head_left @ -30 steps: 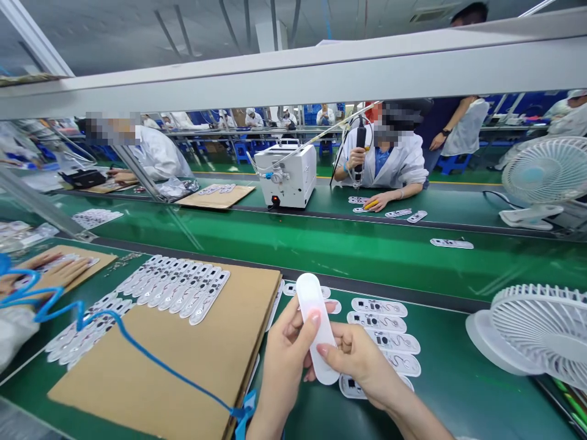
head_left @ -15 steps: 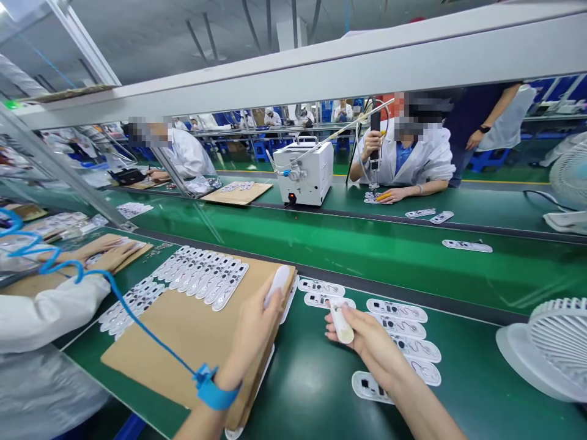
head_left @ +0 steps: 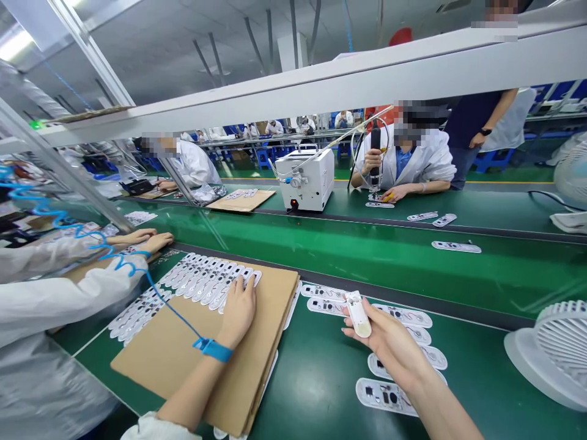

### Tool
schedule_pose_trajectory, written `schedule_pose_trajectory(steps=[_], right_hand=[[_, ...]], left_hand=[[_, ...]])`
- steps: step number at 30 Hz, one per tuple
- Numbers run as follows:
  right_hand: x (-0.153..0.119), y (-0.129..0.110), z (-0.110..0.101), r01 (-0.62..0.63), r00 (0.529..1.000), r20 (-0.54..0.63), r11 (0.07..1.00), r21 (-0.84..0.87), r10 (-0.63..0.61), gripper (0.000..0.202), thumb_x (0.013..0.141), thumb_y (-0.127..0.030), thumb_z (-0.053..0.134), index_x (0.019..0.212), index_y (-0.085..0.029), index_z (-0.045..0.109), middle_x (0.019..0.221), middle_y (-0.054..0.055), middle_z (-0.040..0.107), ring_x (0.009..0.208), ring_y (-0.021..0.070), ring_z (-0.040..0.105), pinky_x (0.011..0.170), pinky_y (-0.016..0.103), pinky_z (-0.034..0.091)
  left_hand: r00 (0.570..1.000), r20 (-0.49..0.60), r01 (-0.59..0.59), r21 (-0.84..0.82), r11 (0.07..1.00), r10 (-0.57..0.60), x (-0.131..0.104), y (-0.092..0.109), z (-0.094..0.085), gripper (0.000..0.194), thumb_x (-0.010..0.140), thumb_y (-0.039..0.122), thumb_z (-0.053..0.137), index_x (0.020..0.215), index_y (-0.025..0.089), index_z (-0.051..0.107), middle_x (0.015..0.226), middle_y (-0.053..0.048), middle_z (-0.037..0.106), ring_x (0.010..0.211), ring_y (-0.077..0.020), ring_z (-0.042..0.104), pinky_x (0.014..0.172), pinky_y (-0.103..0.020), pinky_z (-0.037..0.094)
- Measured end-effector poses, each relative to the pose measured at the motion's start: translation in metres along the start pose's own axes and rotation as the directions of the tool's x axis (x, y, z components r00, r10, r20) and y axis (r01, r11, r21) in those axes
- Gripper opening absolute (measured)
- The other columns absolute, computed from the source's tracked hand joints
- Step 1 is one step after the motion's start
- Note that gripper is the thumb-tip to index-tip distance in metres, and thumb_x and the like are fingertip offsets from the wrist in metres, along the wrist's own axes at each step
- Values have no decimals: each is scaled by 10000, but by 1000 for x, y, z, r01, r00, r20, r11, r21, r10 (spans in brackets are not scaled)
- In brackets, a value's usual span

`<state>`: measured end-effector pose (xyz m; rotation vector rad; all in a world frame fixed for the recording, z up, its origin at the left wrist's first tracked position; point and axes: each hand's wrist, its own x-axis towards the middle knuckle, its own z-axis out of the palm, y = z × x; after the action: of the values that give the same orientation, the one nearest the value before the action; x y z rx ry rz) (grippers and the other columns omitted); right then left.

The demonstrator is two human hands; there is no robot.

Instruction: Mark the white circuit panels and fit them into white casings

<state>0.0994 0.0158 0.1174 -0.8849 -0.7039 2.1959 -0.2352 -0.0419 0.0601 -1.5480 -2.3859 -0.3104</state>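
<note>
Clock directions taken from the centre of the view.

Change over the last half second: left hand (head_left: pixel 241 305), earlier raised over the cardboard edge with a smooth white piece, is now down at the end of the row of circuit strips (head_left: pixel 208 282). That white piece can no longer be made out. Neighbour's hands (head_left: pixel 153 240), near 9, have also shifted.

Left hand, 7 o'clock: fingers bent, slightly parted, tips on the right-hand end of the row. Cannot tell whether they grip or only press. Blue wrist strap (head_left: pixel 217 351) on, joined to a coiled cord.

Right hand (head_left: pixel 389 342), between 4 and 5: half open, palm turned up, holding the white case (head_left: pixel 359 316) between thumb and fingers, above the green table (head_left: pixel 316 382). Case tilted, rough side showing; interior detail too small to read.

Carriers: cardboard stack (head_left: pixel 183 342), 7 to 8, bears the row along its far side; more strips just beyond its left edge. Loose strips (head_left: pixel 383 394) lie under and around the right hand, at 4 to 5. Clear bag (head_left: pixel 208 193), between 9 and 10: contents unreadable.

White fan (head_left: pixel 557 351) near 4.
</note>
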Motion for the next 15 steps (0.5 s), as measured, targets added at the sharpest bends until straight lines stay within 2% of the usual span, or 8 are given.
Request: schedule_pose_trajectory(steps=[3, 6, 9, 11, 13, 15], right_hand=[[-2, 0, 2, -4, 1000, 0, 1000, -24, 4, 333, 810, -417, 735, 933, -109, 753, 950, 113, 747, 803, 190, 670, 821, 363, 595], [-4, -1, 2, 3, 1000, -26, 999, -36, -4, 324, 806, -411, 738, 928, -111, 759, 952, 114, 750, 826, 204, 675, 823, 364, 600], [-5, -2, 1, 19, 998, -58, 999, -33, -21, 297, 792, -384, 755, 939, -125, 762, 959, 110, 754, 858, 217, 679, 848, 377, 602], [-6, -4, -1, 39, 995, -86, 998, -41, -43, 291, 784, -380, 762, 941, -134, 764, 961, 108, 754, 874, 228, 682, 845, 376, 607], [-7, -6, -3, 50, 995, -86, 997, -52, -54, 303, 771, -389, 772, 948, -143, 765, 972, 104, 753, 881, 237, 687, 838, 373, 611], [-9, -9, -5, 51, 997, -63, 997, -55, -55, 327, 754, -402, 784, 957, -146, 765, 980, 100, 751, 884, 243, 691, 833, 371, 611]], left_hand=[[1000, -20, 5, -20, 1000, -5, 6, 3, -1, 411, 929, 148, 283, 1256, 85, 525, 1284, -226, 541, 1249, -365, 482, 1019, -560, 380], [999, -22, -39, -58, 998, 38, 1, 23, -11, 423, 903, 112, 311, 1282, 78, 498, 1297, -236, 544, 1261, -369, 480, 1021, -604, 369], [983, 29, -174, -143, 974, 180, -20, 66, -13, 419, 913, 140, 363, 1308, 163, 500, 1313, -148, 582, 1230, -261, 537, 1044, -461, 429], [959, 70, -254, -202, 946, 273, -41, 101, -7, 448, 884, 145, 451, 1324, 219, 500, 1329, -86, 597, 1222, -204, 555, 1039, -367, 454], [948, 97, -276, -226, 934, 303, -62, 133, 4, 516, 837, 145, 532, 1349, 178, 486, 1382, -126, 558, 1263, -258, 528, 1039, -419, 459], [955, 105, -248, -223, 943, 277, -81, 156, 14, 543, 834, 120, 524, 1374, 130, 460, 1429, -183, 497, 1307, -333, 476, 1022, -512, 454]])
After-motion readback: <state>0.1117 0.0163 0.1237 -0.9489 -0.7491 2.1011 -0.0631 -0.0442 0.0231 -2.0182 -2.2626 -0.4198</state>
